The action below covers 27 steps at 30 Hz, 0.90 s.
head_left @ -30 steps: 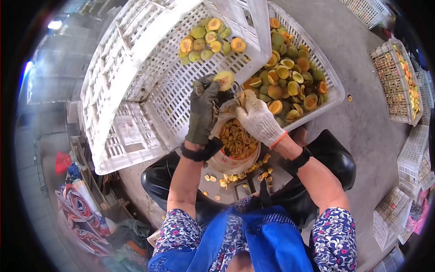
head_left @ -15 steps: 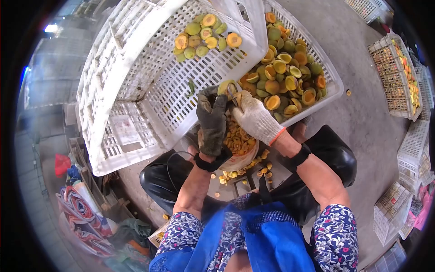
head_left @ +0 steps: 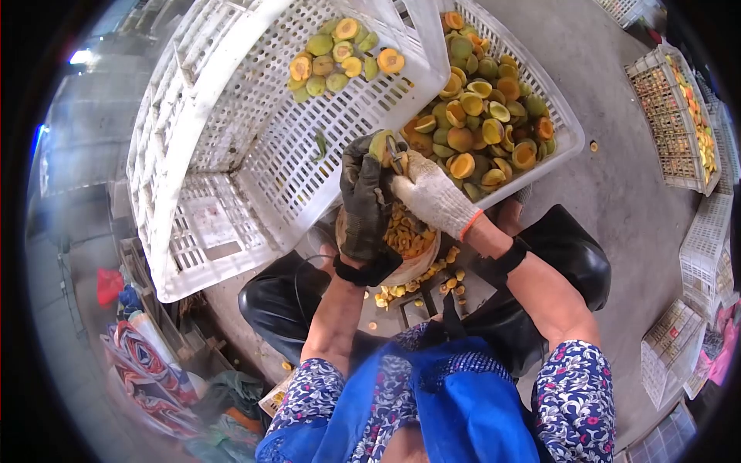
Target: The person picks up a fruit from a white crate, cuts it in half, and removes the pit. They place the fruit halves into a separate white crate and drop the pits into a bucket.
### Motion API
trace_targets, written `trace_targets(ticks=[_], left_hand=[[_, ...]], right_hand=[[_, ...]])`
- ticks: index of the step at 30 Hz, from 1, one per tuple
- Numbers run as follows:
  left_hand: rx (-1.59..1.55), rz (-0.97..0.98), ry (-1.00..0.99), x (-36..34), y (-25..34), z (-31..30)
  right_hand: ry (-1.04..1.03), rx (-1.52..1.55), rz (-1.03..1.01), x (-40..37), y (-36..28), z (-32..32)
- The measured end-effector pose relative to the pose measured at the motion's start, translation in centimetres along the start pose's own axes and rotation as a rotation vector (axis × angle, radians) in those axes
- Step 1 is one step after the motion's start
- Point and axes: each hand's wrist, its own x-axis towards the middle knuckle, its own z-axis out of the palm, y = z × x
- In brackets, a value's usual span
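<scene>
While clasping apricot (head_left: 380,144) just above frame centre with left hand (head_left: 363,202), over bucket (head_left: 421,266) | pinches small metal tool (head_left: 395,154) in right hand (head_left: 434,199), tip against fruit | RISK: may skid onto left hand on any twist of fruit; may drop pit beside bucket

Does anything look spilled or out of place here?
Yes. Yellow pits lie scattered beneath the bucket rather than in it, and one fruit piece sits alone on the concrete, right of the full crate.
</scene>
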Motion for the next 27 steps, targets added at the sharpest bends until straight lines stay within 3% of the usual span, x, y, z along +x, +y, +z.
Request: trace_targets(ticks=[4, 5, 8, 12, 15, 17, 21, 23, 27], left_hand=[[-0.162, -0.060, 0.005, -0.5, 1.1, 1.4], [-0.240, -0.089, 0.009, -0.7, 1.4, 1.6], [-0.012, -0.028, -0.065, 0.1, 0.7, 1.0], [-0.082, 0.023, -0.041, -0.2, 0.2, 1.8], [-0.018, 0.076, -0.038, -0.4, 0.0, 1.9], [-0.064, 0.061, 0.013, -0.3, -0.3, 1.8], [-0.059, 0.016, -0.013, 0.5, -0.4, 0.7], [-0.231, -0.224, 0.007, 1.0, 0.4, 0.5], [-0.152, -0.197, 0.094, 0.7, 2.7, 2.2]], right_hand=[[0.054, -0.009, -0.031, -0.3, 0.2, 1.0], [0.059, -0.257, -0.187, -0.6, 0.6, 1.3], [0.175, -0.188, -0.187, -1.2, 0.7, 2.0], [0.182, -0.111, -0.259, -1.2, 1.2, 1.9], [0.109, -0.138, -0.239, -1.3, 0.9, 0.8], [-0.062, -0.245, -0.221, -1.1, 0.6, -0.1], [-0.109, -0.278, -0.293, -0.8, 1.5, -0.3], [-0.094, -0.110, -0.136, -0.7, 1.2, -0.3], [-0.072, -0.096, -0.125, -1.0, 0.0, -0.1]])
